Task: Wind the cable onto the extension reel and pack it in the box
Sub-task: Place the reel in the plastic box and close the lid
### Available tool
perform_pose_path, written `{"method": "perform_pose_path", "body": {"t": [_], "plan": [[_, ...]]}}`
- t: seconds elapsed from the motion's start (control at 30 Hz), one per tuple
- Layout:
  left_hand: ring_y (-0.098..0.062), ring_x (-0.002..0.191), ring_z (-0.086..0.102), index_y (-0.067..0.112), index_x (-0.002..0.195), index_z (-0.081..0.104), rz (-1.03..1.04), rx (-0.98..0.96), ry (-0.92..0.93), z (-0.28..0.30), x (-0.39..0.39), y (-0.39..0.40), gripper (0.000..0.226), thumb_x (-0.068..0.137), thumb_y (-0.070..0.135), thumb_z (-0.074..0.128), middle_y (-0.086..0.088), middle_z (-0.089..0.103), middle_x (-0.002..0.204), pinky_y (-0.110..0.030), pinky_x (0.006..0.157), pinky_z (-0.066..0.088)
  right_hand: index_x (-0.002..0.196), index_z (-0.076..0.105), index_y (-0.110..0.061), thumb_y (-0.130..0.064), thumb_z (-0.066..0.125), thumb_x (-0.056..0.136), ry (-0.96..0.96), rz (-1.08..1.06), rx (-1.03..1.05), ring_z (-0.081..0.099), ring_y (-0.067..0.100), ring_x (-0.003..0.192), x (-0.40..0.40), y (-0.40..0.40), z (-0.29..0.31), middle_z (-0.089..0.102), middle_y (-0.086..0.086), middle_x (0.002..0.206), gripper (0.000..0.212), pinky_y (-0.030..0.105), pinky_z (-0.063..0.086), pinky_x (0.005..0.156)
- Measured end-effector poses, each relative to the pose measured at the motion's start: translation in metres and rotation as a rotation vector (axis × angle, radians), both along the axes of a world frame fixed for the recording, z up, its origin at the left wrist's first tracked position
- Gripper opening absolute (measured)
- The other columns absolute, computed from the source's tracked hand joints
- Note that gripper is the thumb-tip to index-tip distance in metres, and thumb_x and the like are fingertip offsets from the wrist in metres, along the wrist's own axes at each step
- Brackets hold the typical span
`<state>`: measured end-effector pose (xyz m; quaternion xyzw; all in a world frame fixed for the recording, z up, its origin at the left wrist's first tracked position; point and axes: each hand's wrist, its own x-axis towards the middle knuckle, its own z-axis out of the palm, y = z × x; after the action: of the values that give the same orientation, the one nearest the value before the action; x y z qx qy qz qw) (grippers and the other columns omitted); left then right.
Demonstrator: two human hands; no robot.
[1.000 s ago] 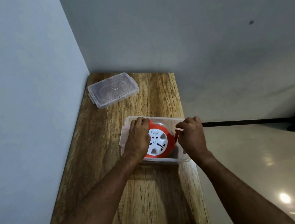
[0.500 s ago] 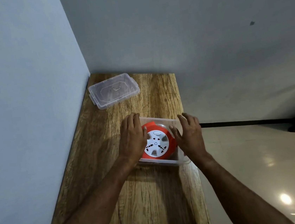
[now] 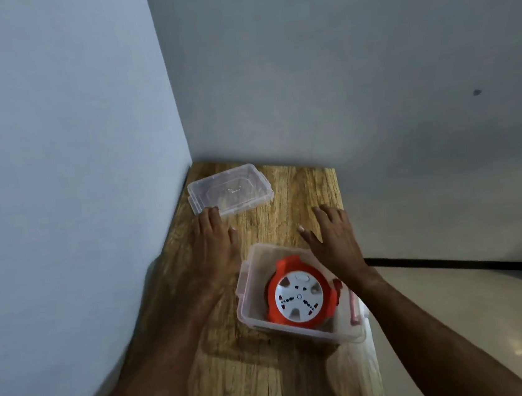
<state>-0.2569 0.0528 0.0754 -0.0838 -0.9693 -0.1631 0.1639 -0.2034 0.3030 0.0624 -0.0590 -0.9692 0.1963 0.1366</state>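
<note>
The orange extension reel (image 3: 298, 296), with a white socket face, lies flat inside the clear plastic box (image 3: 250, 313) on the wooden table (image 3: 258, 387). The box's clear lid (image 3: 229, 190) rests at the table's far left corner. My left hand (image 3: 215, 238) is stretched out flat past the box, its fingertips at the lid's near edge, holding nothing. My right hand (image 3: 334, 238) hovers open over the box's far right corner, fingers spread. No loose cable shows outside the box.
Walls close the table in on the left and at the back. The table's right edge drops to a pale tiled floor (image 3: 478, 319). A reddish latch (image 3: 352, 309) shows on the box's right side.
Both hands have let go of the reel and box and moved away from me toward the lid. The reel stays in the box.
</note>
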Motion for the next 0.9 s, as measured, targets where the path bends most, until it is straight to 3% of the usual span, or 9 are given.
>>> {"method": "perform_pose_path", "body": {"t": [0.1, 0.2, 0.37, 0.5, 0.73, 0.83, 0.9], "plan": [[-0.035, 0.108, 0.067, -0.001, 0.129, 0.057, 0.057, -0.022, 0.016, -0.005, -0.028, -0.007, 0.046, 0.093, 0.026, 0.067, -0.022, 0.066, 0.122, -0.039, 0.095, 0.055, 0.143, 0.048, -0.011, -0.056, 0.049, 0.099, 0.006, 0.050, 0.022, 0.040, 0.027, 0.134, -0.035, -0.004, 0.010, 0.049, 0.011, 0.146, 0.063, 0.042, 0.038, 0.108], [-0.029, 0.104, 0.069, 0.005, 0.127, 0.059, 0.085, 0.047, -0.003, -0.008, -0.054, -0.012, 0.045, 0.097, 0.039, 0.056, -0.016, 0.068, 0.118, -0.033, 0.095, 0.053, 0.142, 0.049, -0.010, -0.055, 0.048, 0.100, -0.005, 0.084, 0.045, 0.041, 0.028, 0.134, -0.071, -0.008, 0.014, 0.050, 0.011, 0.146, 0.062, 0.041, 0.037, 0.109], [-0.037, 0.123, 0.062, -0.004, 0.136, 0.055, 0.157, 0.037, -0.121, -0.011, -0.094, -0.004, 0.051, 0.094, 0.022, 0.071, -0.023, 0.062, 0.134, -0.042, 0.104, 0.051, 0.146, 0.047, -0.009, -0.054, 0.047, 0.102, -0.038, 0.121, 0.035, 0.040, 0.029, 0.137, -0.123, -0.015, 0.010, 0.049, 0.012, 0.148, 0.063, 0.043, 0.037, 0.110], [-0.036, 0.112, 0.067, -0.003, 0.131, 0.058, 0.163, -0.015, -0.175, -0.024, -0.121, -0.011, 0.058, 0.087, 0.027, 0.080, -0.022, 0.066, 0.125, -0.042, 0.097, 0.058, 0.147, 0.047, -0.009, -0.053, 0.046, 0.102, -0.087, 0.128, 0.039, 0.039, 0.030, 0.139, -0.160, -0.018, -0.002, 0.048, 0.013, 0.150, 0.062, 0.046, 0.038, 0.112], [-0.034, 0.115, 0.064, -0.001, 0.135, 0.053, 0.154, 0.017, -0.219, -0.053, -0.165, -0.010, 0.052, 0.098, 0.034, 0.062, -0.021, 0.064, 0.130, -0.043, 0.099, 0.056, 0.143, 0.051, -0.014, -0.050, 0.049, 0.102, -0.106, 0.162, 0.022, 0.046, 0.029, 0.129, -0.213, -0.024, -0.036, 0.054, 0.010, 0.141, 0.054, 0.041, 0.041, 0.105], [-0.030, 0.105, 0.068, 0.004, 0.130, 0.055, 0.166, 0.025, -0.222, -0.063, -0.176, -0.015, 0.049, 0.097, 0.041, 0.059, -0.015, 0.068, 0.122, -0.041, 0.094, 0.058, 0.145, 0.047, -0.014, -0.046, 0.050, 0.102, -0.149, 0.174, -0.030, 0.043, 0.029, 0.130, -0.236, -0.025, -0.055, 0.049, 0.011, 0.145, 0.053, 0.043, 0.043, 0.106], [-0.029, 0.110, 0.066, 0.005, 0.135, 0.051, 0.179, 0.035, -0.226, -0.073, -0.181, -0.017, 0.055, 0.097, 0.044, 0.057, -0.015, 0.066, 0.127, -0.039, 0.097, 0.055, 0.148, 0.042, -0.015, -0.040, 0.051, 0.103, -0.177, 0.177, -0.078, 0.038, 0.031, 0.134, -0.249, -0.026, -0.067, 0.041, 0.013, 0.151, 0.053, 0.046, 0.041, 0.109]]}}
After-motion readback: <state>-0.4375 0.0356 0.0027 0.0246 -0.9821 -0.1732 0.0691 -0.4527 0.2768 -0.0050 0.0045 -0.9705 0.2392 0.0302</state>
